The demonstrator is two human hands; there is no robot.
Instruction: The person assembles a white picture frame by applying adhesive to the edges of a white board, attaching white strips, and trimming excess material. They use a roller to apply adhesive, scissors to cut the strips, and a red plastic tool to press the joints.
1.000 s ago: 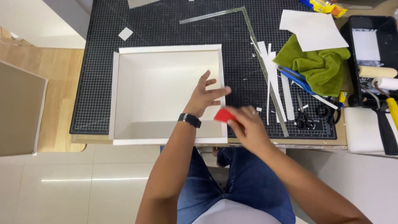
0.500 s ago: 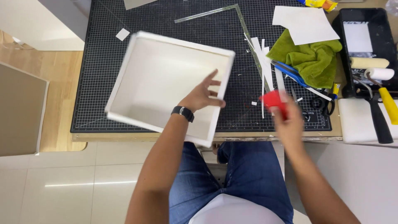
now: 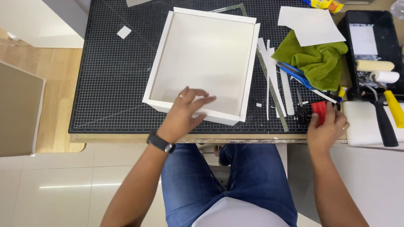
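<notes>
A shallow white open box [image 3: 248,71] lies on the black gridded cutting mat [image 3: 113,80], turned a little clockwise. My left hand [image 3: 185,110] rests with spread fingers on the box's near wall, a dark watch on the wrist. My right hand [image 3: 326,128] is at the mat's right front corner, fingers around a small red block [image 3: 319,111] set down beside black scissors [image 3: 301,110]. White strips [image 3: 271,75] and a long metal ruler [image 3: 273,94] lie between the box and my right hand.
A green cloth [image 3: 317,59], a blue-handled tool [image 3: 296,75] and a white sheet [image 3: 309,23] lie at the right. A black tray [image 3: 374,25] with paint rollers and a yellow-handled roller [image 3: 393,105] stand at the far right, next to a white pad [image 3: 364,126].
The box has been slid away from me and turned on the mat. My right hand carried the red block from the middle out to the right, down by the scissors.
</notes>
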